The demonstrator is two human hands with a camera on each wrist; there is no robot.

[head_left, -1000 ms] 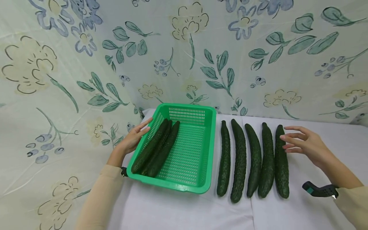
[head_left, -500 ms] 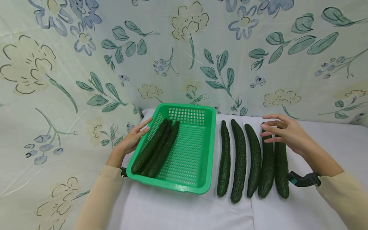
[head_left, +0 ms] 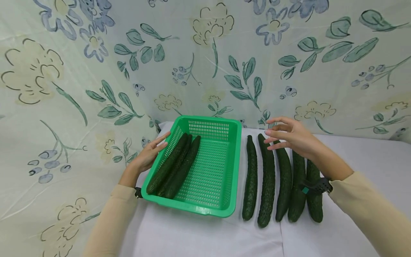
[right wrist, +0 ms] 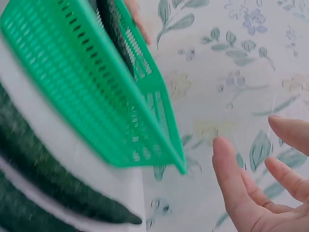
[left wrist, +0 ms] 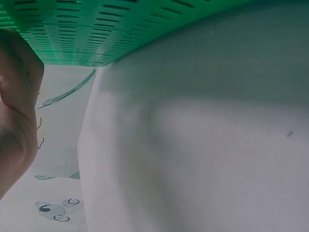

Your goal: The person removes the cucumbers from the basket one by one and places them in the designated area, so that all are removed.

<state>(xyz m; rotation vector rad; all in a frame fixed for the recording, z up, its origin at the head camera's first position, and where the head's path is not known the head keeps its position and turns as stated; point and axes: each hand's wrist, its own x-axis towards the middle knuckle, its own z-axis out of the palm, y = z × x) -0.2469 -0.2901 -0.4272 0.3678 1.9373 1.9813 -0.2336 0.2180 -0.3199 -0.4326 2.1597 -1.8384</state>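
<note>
Someone's left hand (head_left: 147, 155), fingers extended, is resting against a green basket (head_left: 192, 207) at its ten o'clock side, while the right hand (head_left: 293, 137), fingers parted and gripping nothing, is hovering between two and three o'clock from the basket. Nearest us, at six o'clock, white cloth (head_left: 250, 241) is lying flat. Five dark cucumbers (head_left: 284, 185) are lying in a row at the basket's three o'clock. Inside, three more cucumbers (head_left: 184, 167) are lying along the nine o'clock wall. Farthest, at twelve, flower-printed fabric (head_left: 205, 85) is hanging.

The cucumbers (head_left: 267, 185) are dark green, the basket (head_left: 210, 175) bright green, the backdrop (head_left: 205, 78) blue-and-green floral.
</note>
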